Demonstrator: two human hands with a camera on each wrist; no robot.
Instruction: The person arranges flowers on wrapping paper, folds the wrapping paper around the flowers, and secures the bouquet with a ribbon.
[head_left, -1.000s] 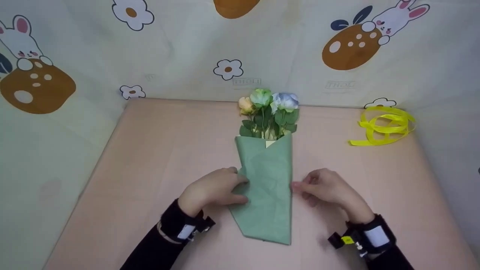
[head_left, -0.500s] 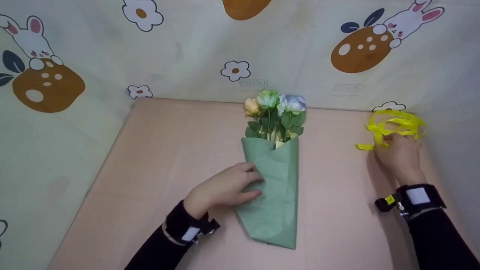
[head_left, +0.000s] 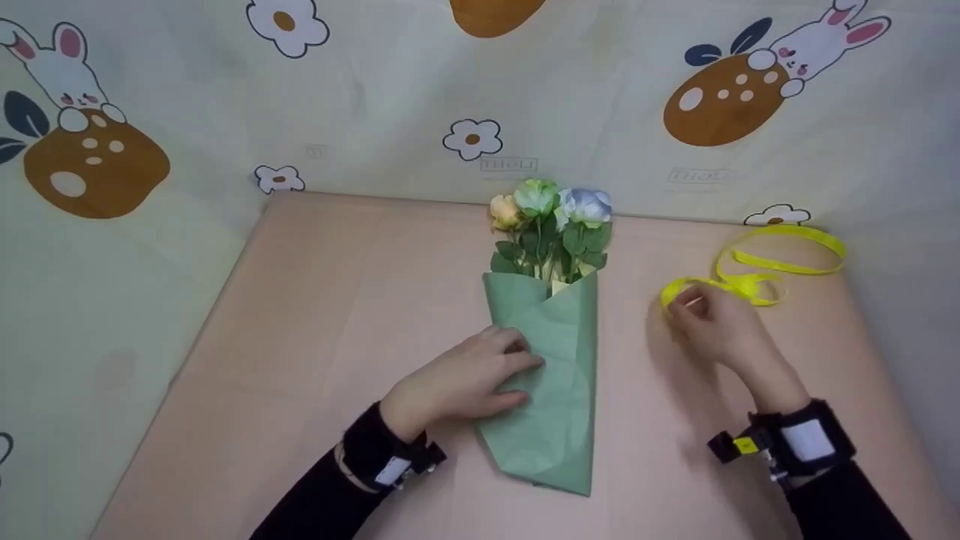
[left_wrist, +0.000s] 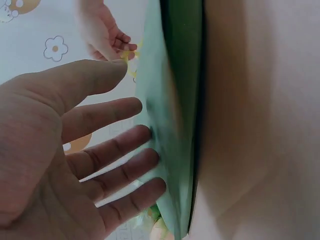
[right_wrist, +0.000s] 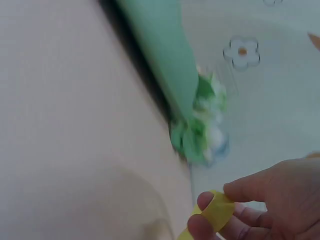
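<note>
Yellow ribbon (head_left: 746, 285) — presumably light, limp, slippery; best pinched flat. Right hand (head_left: 726, 327): pinching it. Left hand (head_left: 466, 376): fingers spread, against green wrap (head_left: 561, 405).

A left hand (left_wrist: 42, 160), palm in view, touches green wrapping paper (left_wrist: 153, 70) with straight, spread fingers. Farther off, a right hand (left_wrist: 97, 31) pinches yellow ribbon (left_wrist: 126, 54). Leaves (left_wrist: 153, 212) peek out, partly hidden, near the bottom edge.

Black sleeves (head_left: 304, 495) meet wide black wristbands (head_left: 834, 431), each bearing a white patch (head_left: 808, 440). On the right one, a small black camera mount (head_left: 722, 448) carries a yellow label (head_left: 746, 445).
</note>
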